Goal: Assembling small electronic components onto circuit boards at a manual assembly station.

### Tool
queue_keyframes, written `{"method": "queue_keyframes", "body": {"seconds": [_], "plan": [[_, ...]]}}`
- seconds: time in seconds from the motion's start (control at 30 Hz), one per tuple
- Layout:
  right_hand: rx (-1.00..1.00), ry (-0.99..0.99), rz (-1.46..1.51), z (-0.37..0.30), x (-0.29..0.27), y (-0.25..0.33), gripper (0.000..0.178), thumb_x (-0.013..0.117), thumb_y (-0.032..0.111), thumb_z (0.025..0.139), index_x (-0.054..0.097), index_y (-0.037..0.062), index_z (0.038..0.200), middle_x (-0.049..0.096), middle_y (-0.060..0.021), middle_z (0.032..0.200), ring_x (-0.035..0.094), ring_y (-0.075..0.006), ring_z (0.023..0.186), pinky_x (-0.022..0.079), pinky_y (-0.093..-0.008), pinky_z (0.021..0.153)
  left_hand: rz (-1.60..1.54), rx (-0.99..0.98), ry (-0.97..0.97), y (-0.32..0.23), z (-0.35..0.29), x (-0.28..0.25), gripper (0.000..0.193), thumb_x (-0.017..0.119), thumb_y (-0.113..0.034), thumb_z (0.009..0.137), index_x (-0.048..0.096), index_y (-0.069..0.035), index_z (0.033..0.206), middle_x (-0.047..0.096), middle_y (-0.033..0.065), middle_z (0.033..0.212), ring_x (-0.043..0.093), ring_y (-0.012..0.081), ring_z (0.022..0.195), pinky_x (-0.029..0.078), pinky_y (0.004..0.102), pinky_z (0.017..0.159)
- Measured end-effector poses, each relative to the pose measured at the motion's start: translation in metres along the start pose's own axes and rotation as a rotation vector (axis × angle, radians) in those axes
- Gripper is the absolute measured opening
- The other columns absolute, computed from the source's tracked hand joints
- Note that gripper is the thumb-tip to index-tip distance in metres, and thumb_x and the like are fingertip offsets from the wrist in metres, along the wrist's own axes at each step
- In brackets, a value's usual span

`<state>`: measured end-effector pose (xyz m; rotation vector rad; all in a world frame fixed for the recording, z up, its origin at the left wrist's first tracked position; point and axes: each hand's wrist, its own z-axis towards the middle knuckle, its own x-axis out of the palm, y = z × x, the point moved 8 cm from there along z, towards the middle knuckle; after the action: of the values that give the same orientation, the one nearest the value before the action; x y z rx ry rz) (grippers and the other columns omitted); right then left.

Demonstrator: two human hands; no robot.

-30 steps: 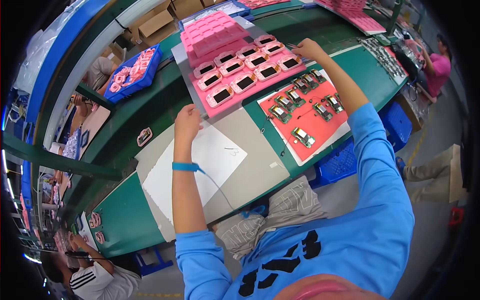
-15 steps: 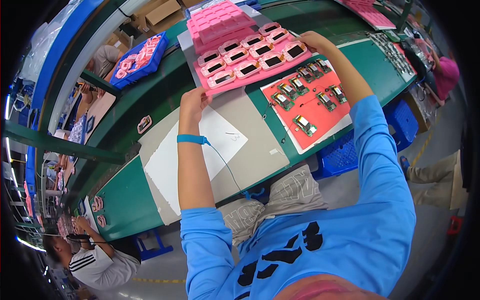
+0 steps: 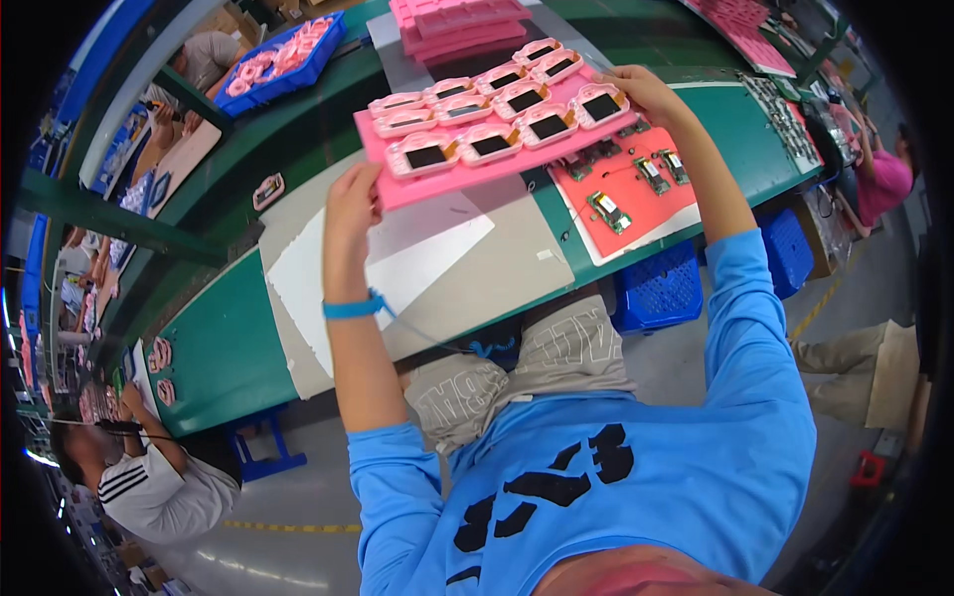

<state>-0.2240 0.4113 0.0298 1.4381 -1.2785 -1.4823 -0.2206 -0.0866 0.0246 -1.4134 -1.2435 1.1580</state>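
Held up over the bench is a pink foam tray (image 3: 447, 186), gripped at its two ends. Rows of pink device casings (image 3: 493, 144) with black screens lie on it. My left hand (image 3: 354, 204), a blue strap at its wrist, is closed on the tray's near left corner. At the far right corner, my right hand (image 3: 644, 91) grips the edge; its fingertips are partly hidden by the casings. Beneath the tray's right side, a red sheet (image 3: 621, 184) bears several green circuit boards (image 3: 608, 212), some of them covered by the tray.
Pink trays (image 3: 465, 25) are stacked behind. A white sheet (image 3: 427, 253) lies on the grey board (image 3: 532, 268) before me. One pink casing (image 3: 268, 191) sits on the left. Beyond it stands a blue bin (image 3: 298, 77) of pink parts. Co-workers sit left and right.
The loaded tray has come nearer and up, away from the tray stack, and is tilted differently. It now covers some circuit boards. Both hands have kept their hold.
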Motion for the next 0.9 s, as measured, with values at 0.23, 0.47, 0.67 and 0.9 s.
{"method": "queue_keyframes", "body": {"seconds": [0.23,0.47,0.67,0.9], "plan": [[-0.049,0.266,-0.153,-0.118,0.117,-0.001,0.031,0.074,0.029,0.102,0.069,0.0072,0.08,0.059,0.0022,0.068,0.045,-0.0051,0.055,0.034,-0.0212,0.05,0.103,-0.025,-0.04,0.068,-0.126,-0.142,0.033,0.063,-0.025,0.109,0.072,-0.002,0.13,0.069,-0.0009,0.092,0.052,0.0041,0.071,0.035,0.0185,0.058],[-0.254,-0.166,-0.565,-0.17,0.119,0.01,0.029,0.076,0.028,0.096,0.077,-0.0018,0.095,0.064,-0.0057,0.069,0.056,-0.0177,0.059,0.045,-0.0334,0.058,0.362,-0.07,-0.28,0.09,-0.164,-0.169,0.028,0.064,-0.019,0.108,0.069,-0.001,0.129,0.064,0.0019,0.08,0.043,0.0035,0.055,0.03,0.0209,0.045],[0.032,-0.349,-0.835,-0.209,0.055,-0.027,0.03,0.081,0.028,0.093,0.078,-0.0008,0.095,0.06,-0.0026,0.065,0.051,-0.0151,0.058,0.041,-0.0336,0.056,-0.087,0.075,0.179,0.071,-0.247,-0.09,0.032,0.064,-0.006,0.1,0.072,-0.003,0.131,0.065,0.0014,0.076,0.044,0.0047,0.053,0.034,0.0199,0.047],[-0.003,-0.285,-0.726,-0.205,0.085,-0.019,0.029,0.082,0.031,0.092,0.078,0.0019,0.093,0.061,-0.0022,0.066,0.053,-0.0148,0.058,0.043,-0.032,0.057,0.015,-0.002,0.921,0.108,-0.264,0.121,0.03,0.075,-0.016,0.097,0.077,-0.002,0.124,0.077,0.0041,0.086,0.061,0.0077,0.066,0.047,0.0206,0.062]]}}
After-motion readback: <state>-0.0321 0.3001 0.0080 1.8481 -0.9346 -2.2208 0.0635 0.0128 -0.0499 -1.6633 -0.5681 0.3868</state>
